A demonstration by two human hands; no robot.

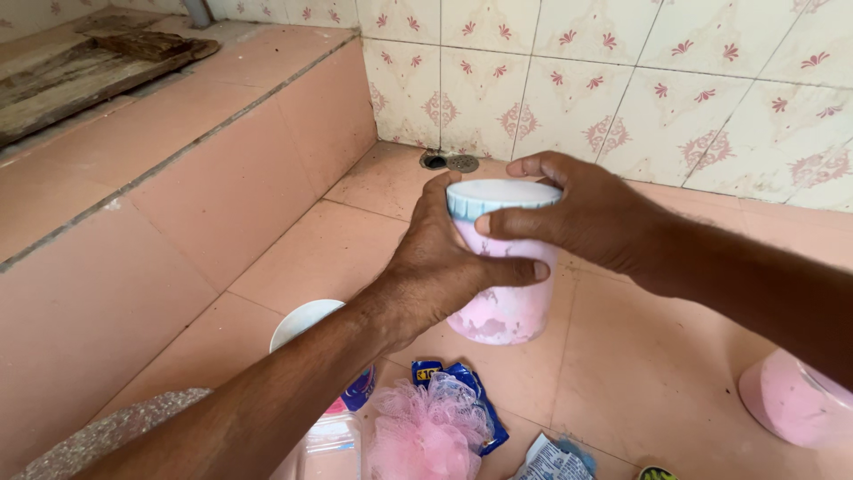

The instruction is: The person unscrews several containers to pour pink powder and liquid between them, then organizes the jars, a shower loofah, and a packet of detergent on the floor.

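Hands on a pink tub

Pink marbled plastic tub with a pale blue ribbed lid sits mid-frame, apparently on the pink tiled floor. The left hand wraps its side; the right hand clasps the lid's rim from above. The tub looks rigid, light and smooth, perhaps slippery; the ribbed lid edge offers the surest grip. A raised tiled step hems the left and the patterned wall the top. A pink mesh sponge and sachets crowd below; open floor lies to the right.
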